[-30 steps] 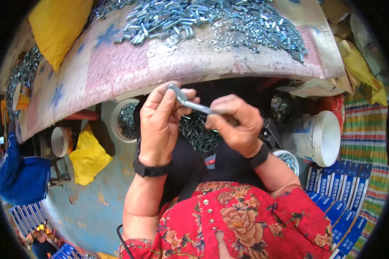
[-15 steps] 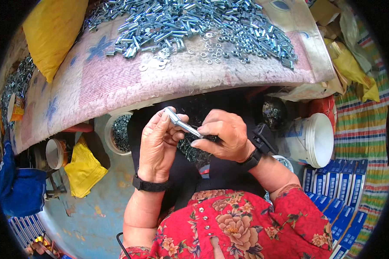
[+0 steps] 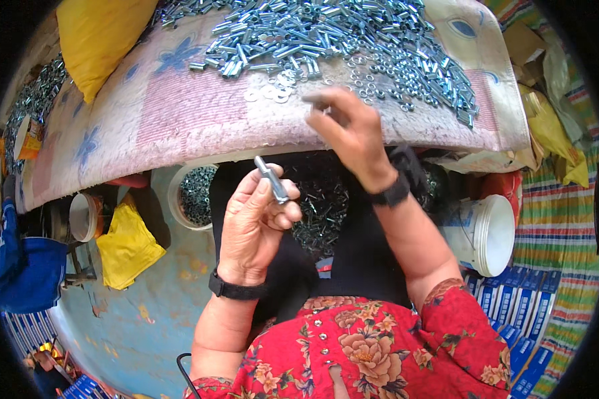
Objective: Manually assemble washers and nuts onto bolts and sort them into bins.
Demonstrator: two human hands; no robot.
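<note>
My left hand (image 3: 256,219) is closed around a silvery expansion bolt (image 3: 271,179), pinched between thumb and fingers. One narrow end of the bolt points up and away from me, and the wider end rests by my fingertips. My right hand (image 3: 353,130) is raised over the near edge of the cloth-covered table (image 3: 199,130), blurred by motion. Its thumb and index finger are apart, and nothing shows between them. Just beyond it lie flat washers (image 3: 276,92) and small nuts (image 3: 373,80). Behind these spreads a large heap of metal sleeves (image 3: 313,33).
Dark bolts (image 3: 319,213) lie in my lap, below the table edge. A white bucket of small metal parts (image 3: 180,199) stands left of my legs, and another white bucket (image 3: 496,233) lies tipped at right. A yellow sack (image 3: 100,40) rests on the table's far left.
My right hand has let go of the bolt and moved up and away to the table edge. The bolt, still in my left hand, has turned more upright.
</note>
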